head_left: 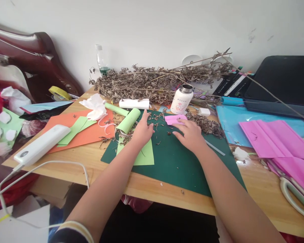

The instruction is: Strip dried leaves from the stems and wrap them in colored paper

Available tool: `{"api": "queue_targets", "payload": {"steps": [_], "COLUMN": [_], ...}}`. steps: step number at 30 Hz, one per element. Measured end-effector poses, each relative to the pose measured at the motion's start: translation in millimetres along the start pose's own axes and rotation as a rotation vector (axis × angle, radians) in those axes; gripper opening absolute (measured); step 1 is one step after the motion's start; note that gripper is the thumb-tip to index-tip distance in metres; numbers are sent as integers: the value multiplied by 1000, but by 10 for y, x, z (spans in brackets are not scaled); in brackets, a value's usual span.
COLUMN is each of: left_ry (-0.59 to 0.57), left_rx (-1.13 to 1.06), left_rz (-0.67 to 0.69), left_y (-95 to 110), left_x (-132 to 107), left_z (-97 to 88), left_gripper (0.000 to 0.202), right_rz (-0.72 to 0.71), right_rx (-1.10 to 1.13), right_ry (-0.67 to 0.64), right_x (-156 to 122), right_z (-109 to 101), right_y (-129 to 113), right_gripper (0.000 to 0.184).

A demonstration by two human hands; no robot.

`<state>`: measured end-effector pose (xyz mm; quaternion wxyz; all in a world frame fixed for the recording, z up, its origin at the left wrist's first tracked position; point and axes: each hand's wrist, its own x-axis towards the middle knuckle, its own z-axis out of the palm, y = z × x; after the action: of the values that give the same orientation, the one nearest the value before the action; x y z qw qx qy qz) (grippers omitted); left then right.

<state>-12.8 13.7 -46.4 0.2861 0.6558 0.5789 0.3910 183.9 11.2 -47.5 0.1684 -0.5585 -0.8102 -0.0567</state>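
My left hand (143,130) is over the dark green cutting mat (172,162), fingers stretched forward and thumb apart, holding nothing that I can see. Just left of it lies a light green paper roll (128,120), with a flat green paper sheet (146,156) below. My right hand (191,134) has its fingers spread, and the fingertips touch the lower edge of a small folded pink paper (175,119). Behind that stands an uncapped white bottle (182,100). Dry leaf crumbs are scattered between my hands, and a heap of crumbled leaves (209,125) lies beyond the right one.
Dried leafy branches (141,82) stretch along the wall. On the left are orange paper (91,136), crumpled white tissue (93,105) and a corded white device (42,144). Pink crepe paper (263,136), scissors (295,194) and a black case (280,84) occupy the right side.
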Motion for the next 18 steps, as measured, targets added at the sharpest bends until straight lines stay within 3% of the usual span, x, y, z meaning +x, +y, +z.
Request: {"api": "queue_targets", "payload": {"steps": [5,9,12,15,18], "left_ry": [49,-133,-291,-408,-457], "left_rx": [84,236,327,383,316], "left_rz": [130,295,314,277,233], "left_y": [47,127,175,192,206], "left_x": [-41,-100,-144,-173,-194], "left_z": [-13,-14,-7,-7,-23], "left_gripper": [44,19,21,24,19], "right_rz": [-39,-54,136,428,399], "right_rx": [-23,-4,52,80,-2], "right_ry": [-135,-160,-125,47,126], "right_x": [6,33,31,2,-9], "right_z": [53,-2,-78,-129,-126], "right_y": [-156,-146,67,336,405], "right_gripper": [16,12,17,24,28]}}
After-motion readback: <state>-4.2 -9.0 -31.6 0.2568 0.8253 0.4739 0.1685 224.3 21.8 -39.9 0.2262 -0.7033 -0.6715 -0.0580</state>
